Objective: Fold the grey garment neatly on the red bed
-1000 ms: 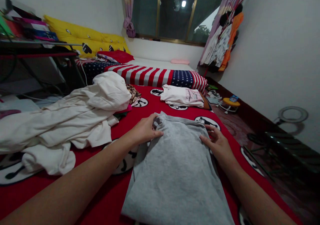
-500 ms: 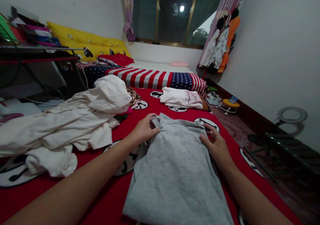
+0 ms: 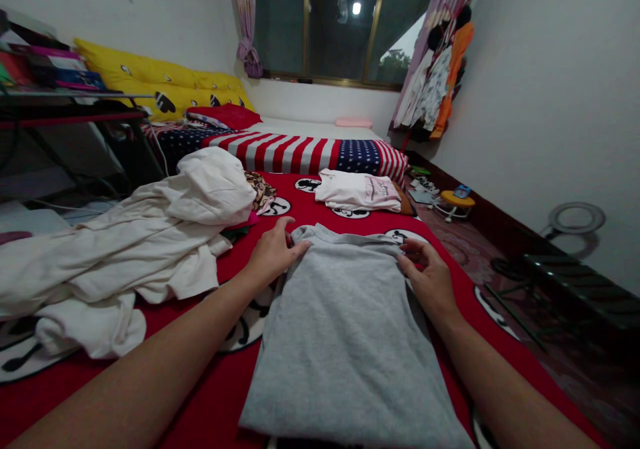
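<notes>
A grey garment (image 3: 345,329) lies flat and folded lengthwise on the red patterned bedspread (image 3: 210,396) in front of me. My left hand (image 3: 273,252) rests at its far left corner, fingers stretched toward the collar edge, touching the cloth. At the far right corner my right hand (image 3: 430,276) has its fingers curled, pinching the garment's edge.
A heap of cream clothes (image 3: 125,249) lies to the left. A folded white top (image 3: 357,192) sits farther back on the bedspread. Beyond is a stars-and-stripes blanket (image 3: 310,152) and yellow pillows (image 3: 155,89). A desk (image 3: 65,102) stands left; stools and clutter sit on the floor at right.
My left hand has loosened from gripping the collar corner to lying with fingers extended. The right hand has curled onto the right edge. The view shifted slightly left.
</notes>
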Available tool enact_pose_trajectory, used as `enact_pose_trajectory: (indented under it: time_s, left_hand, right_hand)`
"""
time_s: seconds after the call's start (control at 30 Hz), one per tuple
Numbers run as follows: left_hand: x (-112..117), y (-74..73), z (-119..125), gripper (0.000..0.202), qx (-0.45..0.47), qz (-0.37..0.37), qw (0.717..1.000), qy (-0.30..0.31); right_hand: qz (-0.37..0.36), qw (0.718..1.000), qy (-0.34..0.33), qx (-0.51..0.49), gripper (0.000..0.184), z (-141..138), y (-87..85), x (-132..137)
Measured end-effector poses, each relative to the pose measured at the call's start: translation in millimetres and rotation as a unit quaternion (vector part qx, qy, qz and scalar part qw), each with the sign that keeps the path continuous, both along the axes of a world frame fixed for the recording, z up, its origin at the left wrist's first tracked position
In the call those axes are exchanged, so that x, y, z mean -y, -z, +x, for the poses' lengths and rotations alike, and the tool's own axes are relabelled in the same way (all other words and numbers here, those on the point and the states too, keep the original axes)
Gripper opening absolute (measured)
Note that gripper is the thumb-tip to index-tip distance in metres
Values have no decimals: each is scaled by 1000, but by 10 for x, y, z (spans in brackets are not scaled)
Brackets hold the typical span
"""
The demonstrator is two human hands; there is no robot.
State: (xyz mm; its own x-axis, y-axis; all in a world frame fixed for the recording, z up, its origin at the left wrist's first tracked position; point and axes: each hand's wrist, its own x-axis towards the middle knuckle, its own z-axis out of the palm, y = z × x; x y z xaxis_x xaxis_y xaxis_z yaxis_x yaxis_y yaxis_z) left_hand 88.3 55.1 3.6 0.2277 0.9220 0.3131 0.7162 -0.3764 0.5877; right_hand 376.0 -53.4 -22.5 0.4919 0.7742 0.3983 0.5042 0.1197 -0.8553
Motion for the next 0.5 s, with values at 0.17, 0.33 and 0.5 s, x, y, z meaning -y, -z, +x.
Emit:
enact_pose_trajectory:
  time_s: [0.17, 0.33, 0.5]
  left_hand:
    - [-1, -20, 50, 56, 22, 9, 1000, -19]
    - [-34, 30, 57, 55, 29, 90, 995, -21]
    - [117, -68, 184, 36, 74, 186, 973, 118]
  right_hand:
    - [-27, 1000, 3, -6, 46, 34, -72, -109]
    - [-150, 988, -31, 14, 48, 193, -155, -279]
    - [-48, 998, -38, 32, 37, -43, -248, -192]
